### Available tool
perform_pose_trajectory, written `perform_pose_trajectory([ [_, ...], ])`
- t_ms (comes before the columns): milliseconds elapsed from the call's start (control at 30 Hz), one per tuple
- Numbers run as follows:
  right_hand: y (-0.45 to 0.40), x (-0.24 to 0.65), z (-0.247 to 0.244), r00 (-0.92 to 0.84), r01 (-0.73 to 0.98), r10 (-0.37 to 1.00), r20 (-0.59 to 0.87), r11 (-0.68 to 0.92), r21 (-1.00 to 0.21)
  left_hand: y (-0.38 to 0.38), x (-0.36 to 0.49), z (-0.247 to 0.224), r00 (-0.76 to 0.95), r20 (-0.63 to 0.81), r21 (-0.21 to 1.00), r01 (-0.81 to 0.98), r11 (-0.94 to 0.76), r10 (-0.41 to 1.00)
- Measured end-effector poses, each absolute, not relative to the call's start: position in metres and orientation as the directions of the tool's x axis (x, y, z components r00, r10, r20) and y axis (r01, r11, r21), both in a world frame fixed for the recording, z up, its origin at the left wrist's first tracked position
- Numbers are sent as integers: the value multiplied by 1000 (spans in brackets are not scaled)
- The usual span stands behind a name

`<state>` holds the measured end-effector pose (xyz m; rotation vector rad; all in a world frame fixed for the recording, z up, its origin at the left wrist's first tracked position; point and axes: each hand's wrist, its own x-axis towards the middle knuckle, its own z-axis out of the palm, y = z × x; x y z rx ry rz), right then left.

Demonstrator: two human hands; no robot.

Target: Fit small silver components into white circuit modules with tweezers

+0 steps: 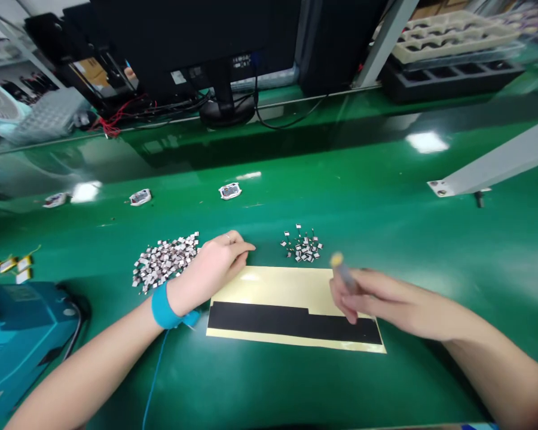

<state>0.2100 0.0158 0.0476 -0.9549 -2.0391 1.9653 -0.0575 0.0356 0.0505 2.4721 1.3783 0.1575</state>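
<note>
My left hand [224, 260], with a teal wrist strap [165, 306], is closed beside the large pile of small white-and-dark parts [164, 263]. Its fingertips are pressed together near the upper edge of a yellow sheet, and anything between them is too small to make out. My right hand [358, 295] grips a grey tool with a yellow end [344, 275], blurred, over the right part of the sheet. A black strip [260, 322] lies on the yellow sheet [269, 286]. A smaller group of the parts [305, 248] sits just beyond the sheet, between my hands.
Three white-rimmed pieces, one of them centrally placed [230, 191], lie farther back on the green table [260, 388]. A teal machine [22, 340] and yellow components [15, 264] are at left. A metal bracket [497, 161] stands at right, a monitor [197, 36] and trays [448, 45] behind.
</note>
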Motion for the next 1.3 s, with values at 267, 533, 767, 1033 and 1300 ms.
perform_pose_trajectory([
  [267, 5, 194, 36, -822, 552, 442, -360, 458, -697, 26, -7, 29, 454, -1, 926, 338, -171, 891],
  [533, -5, 186, 29, -749, 622, 606, -268, 504, -599, 17, -1, 1, 278, 103, 933, 306, -190, 955],
  [767, -29, 175, 18, -694, 639, 720, -21, 601, -481, 11, -1, 7, 315, 250, 857, 368, -361, 915],
  [1033, -35, 168, 19, -679, 695, 730, -79, 604, -391, 9, -1, 9, 280, 299, 830, 395, -394, 912],
  [1300, -6, 177, 23, -425, 564, 848, -316, -25, -825, 8, -3, 9, 274, 389, 819, 335, -466, 880],
])
